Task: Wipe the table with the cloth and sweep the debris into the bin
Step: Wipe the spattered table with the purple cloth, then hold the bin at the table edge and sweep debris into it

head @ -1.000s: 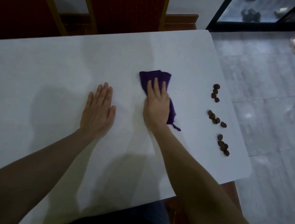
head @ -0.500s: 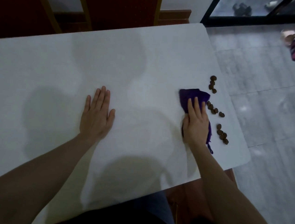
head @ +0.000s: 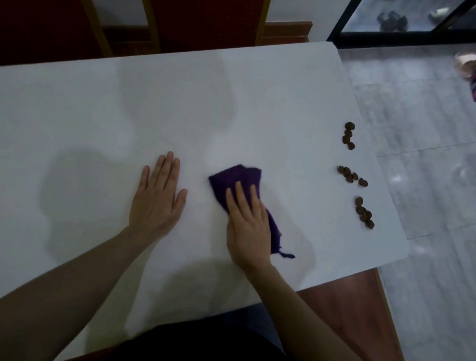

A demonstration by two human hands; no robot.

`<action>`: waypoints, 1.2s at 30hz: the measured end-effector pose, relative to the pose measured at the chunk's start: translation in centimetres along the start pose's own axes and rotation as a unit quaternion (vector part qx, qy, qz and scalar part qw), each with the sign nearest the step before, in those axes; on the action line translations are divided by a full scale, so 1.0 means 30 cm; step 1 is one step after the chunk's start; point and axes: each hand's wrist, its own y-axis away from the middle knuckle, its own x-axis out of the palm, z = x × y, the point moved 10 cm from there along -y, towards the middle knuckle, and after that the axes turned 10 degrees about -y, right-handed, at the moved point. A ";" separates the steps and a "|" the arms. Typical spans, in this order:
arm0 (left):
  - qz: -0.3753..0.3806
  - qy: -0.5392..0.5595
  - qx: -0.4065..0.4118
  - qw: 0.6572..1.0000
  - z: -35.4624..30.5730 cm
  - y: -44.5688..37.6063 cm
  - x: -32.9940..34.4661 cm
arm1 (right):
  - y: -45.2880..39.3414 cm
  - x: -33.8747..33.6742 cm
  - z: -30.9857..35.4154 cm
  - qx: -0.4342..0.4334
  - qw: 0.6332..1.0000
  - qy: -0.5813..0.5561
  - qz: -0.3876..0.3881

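Two hands (head: 157, 199), one cloth (head: 237, 177), roughly fourteen debris bits (head: 349, 174), one table (head: 92, 115).

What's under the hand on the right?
The right hand lies flat on a purple cloth on the white table. Cloth edges peek out around it; the part under the palm is hidden.

Person at table — both forearms bare, no sleeves in view; left hand (head: 157, 199) and right hand (head: 248, 226) bare — dark clothing at lap.
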 end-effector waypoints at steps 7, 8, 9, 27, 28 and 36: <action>-0.002 -0.007 0.001 1.000 -0.003 -0.001 -0.001 | 0.208 -0.131 -0.195 -0.018 1.000 0.021 -0.006; -0.002 -0.008 0.002 1.000 -0.003 -0.001 -0.001 | 0.208 -0.160 -0.239 -0.005 1.000 0.025 -0.011; -0.002 -0.007 0.003 1.000 -0.004 0.000 -0.002 | 0.201 -0.187 -0.280 0.005 0.999 0.030 -0.015; -0.027 0.035 0.045 0.998 -0.307 -0.079 -0.103 | 0.112 -0.371 -0.515 0.039 0.998 -0.015 -0.040; -0.031 0.036 0.055 0.997 -0.369 -0.100 -0.113 | 0.104 -0.409 -0.537 0.036 0.998 -0.018 -0.053; -0.052 0.062 0.154 0.985 -1.005 -0.335 -0.201 | 0.040 -0.781 -1.018 0.076 0.986 -0.020 -0.146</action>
